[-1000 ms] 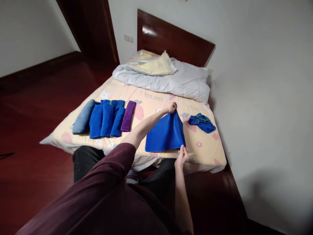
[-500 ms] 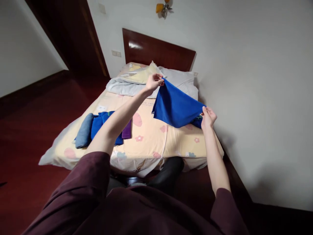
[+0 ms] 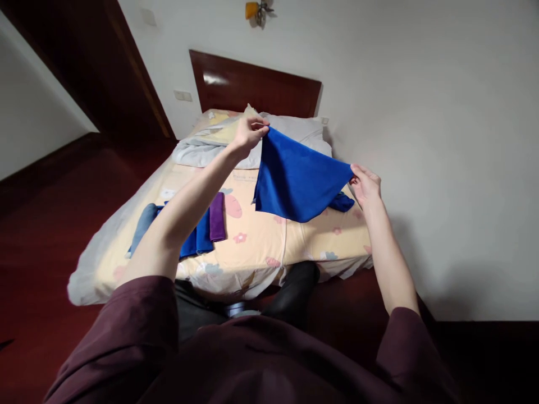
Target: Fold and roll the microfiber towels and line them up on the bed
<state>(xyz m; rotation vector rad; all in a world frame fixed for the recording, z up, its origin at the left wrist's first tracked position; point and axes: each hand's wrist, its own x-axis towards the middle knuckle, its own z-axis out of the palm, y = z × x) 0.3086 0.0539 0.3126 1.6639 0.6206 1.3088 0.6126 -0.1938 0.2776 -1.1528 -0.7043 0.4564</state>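
Note:
A blue cloth (image 3: 298, 177) hangs in the air over the bed, stretched between my two hands. My left hand (image 3: 251, 133) pinches its upper left corner. The upper right corner is gripped by my right hand (image 3: 365, 182), thumb and fingers closed on it. Below the held edge the cloth droops to a rounded lower edge. Partly behind it, a crumpled dark blue cloth (image 3: 342, 202) lies on the bed near my right hand.
On the patterned bed (image 3: 252, 247), left of centre, lie a purple folded cloth (image 3: 217, 216), blue folded cloths (image 3: 204, 233) and a grey-blue roll (image 3: 144, 221), partly hidden by my left arm. A bunched quilt (image 3: 197, 151) lies before the headboard (image 3: 256, 84). A wall stands at right.
The blue cloth is drawn wider and flatter between my hands, its right corner raised a little. The view has shifted, so the bed appears further left. Both hands keep their hold.

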